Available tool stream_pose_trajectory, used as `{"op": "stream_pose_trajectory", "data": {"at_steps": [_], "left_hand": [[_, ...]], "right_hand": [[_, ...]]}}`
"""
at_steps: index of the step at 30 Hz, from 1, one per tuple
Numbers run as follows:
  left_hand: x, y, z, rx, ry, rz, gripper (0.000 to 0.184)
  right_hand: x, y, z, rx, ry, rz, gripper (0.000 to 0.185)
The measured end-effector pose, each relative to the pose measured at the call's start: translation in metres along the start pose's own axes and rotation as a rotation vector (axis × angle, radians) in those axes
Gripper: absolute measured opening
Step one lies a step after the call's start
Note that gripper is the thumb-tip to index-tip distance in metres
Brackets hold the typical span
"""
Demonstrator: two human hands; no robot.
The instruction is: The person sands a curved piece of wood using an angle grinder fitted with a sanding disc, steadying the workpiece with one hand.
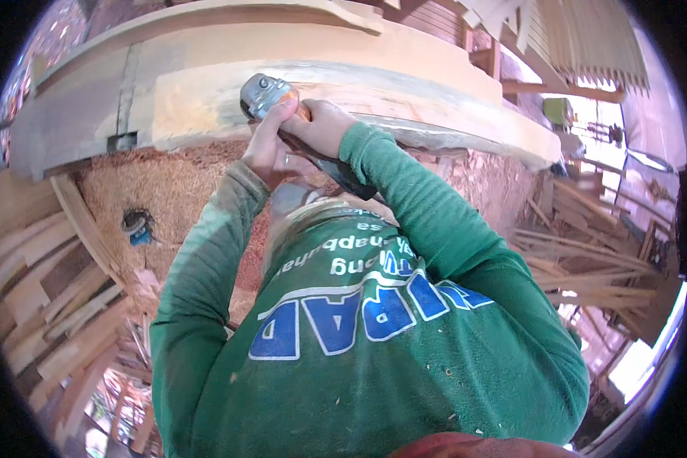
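Both of my hands are wrapped round an orange and black power tool with a grey metal head [266,93], an angle grinder by its look. My left hand [269,146] grips it from the left side, just behind the head. On the other side, my right hand [324,126] closes round its body. The tool's head rests over a long, thick wooden slab [198,95], near its front edge. The tool's disc is hidden from view. A dark rectangular notch [122,142] is cut into the slab's edge at the left.
Wood shavings [175,183] cover the ground below the slab, with a small blue object [137,231] among them. Stacked boards [46,282] lie at the left. Loose wood strips [588,267] pile up at the right. Thin slats [588,46] stand at the upper right.
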State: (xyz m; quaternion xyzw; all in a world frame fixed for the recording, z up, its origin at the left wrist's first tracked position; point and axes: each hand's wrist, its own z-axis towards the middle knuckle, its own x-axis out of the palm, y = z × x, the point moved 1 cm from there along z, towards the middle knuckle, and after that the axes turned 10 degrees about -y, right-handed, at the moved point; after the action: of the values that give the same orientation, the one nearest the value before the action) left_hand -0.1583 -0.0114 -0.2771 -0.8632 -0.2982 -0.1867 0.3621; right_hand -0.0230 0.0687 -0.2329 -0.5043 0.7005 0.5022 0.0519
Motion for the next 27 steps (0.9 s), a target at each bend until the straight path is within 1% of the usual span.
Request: {"op": "stream_pose_trajectory", "data": {"at_steps": [1,3,4,6,7,10,11,12,14,17,18,19,20,22,24,27], "left_hand": [[0.007,0.003,0.001,-0.065,0.034,0.036,0.077],[0.019,0.007,0.002,-0.190,0.091,0.106,0.073],[0.028,0.012,0.004,-0.193,0.058,0.139,0.073],[0.055,0.027,0.010,-0.192,-0.008,0.202,0.072],[0.067,0.032,0.014,-0.266,-0.022,0.216,0.075],[0.112,0.046,0.016,-0.315,0.023,0.229,0.079],[0.122,0.052,0.022,-0.312,0.074,0.247,0.080],[0.124,0.074,0.042,-0.369,0.137,0.188,0.080],[0.148,0.087,0.052,-0.396,0.171,0.264,0.082],[0.204,0.088,0.041,-0.402,0.091,0.411,0.081],[0.215,0.095,0.046,-0.420,0.135,0.409,0.081],[0.224,0.103,0.053,-0.440,0.177,0.407,0.081],[0.234,0.110,0.059,-0.461,0.218,0.405,0.081],[0.263,0.123,0.064,-0.471,0.218,0.420,0.077],[0.288,0.134,0.066,-0.452,0.227,0.440,0.076],[0.315,0.157,0.082,-0.502,0.280,0.479,0.077]], "right_hand": [[-0.006,-0.001,-0.007,0.010,0.013,0.012,0.069],[-0.016,-0.020,-0.019,0.048,-0.039,0.090,0.068],[-0.022,-0.032,-0.026,0.066,-0.064,0.129,0.068],[-0.035,-0.055,-0.038,0.094,-0.113,0.103,0.068],[-0.042,-0.067,-0.045,0.107,-0.134,0.088,0.068],[-0.062,-0.102,-0.067,0.136,-0.221,0.111,0.064],[-0.069,-0.115,-0.073,0.171,-0.234,0.096,0.059],[-0.075,-0.128,-0.078,0.179,-0.247,0.120,0.058],[-0.091,-0.154,-0.090,0.201,-0.279,0.162,0.055],[-0.115,-0.193,-0.111,0.230,-0.306,0.205,0.051],[-0.123,-0.202,-0.116,0.244,-0.312,0.228,0.050],[-0.133,-0.208,-0.124,0.223,-0.338,0.267,0.062],[-0.141,-0.215,-0.132,0.235,-0.349,0.276,0.062],[-0.158,-0.235,-0.145,0.261,-0.371,0.294,0.061],[-0.168,-0.264,-0.157,0.260,-0.388,0.351,0.056],[-0.182,-0.297,-0.174,0.285,-0.419,0.391,0.050]]}}
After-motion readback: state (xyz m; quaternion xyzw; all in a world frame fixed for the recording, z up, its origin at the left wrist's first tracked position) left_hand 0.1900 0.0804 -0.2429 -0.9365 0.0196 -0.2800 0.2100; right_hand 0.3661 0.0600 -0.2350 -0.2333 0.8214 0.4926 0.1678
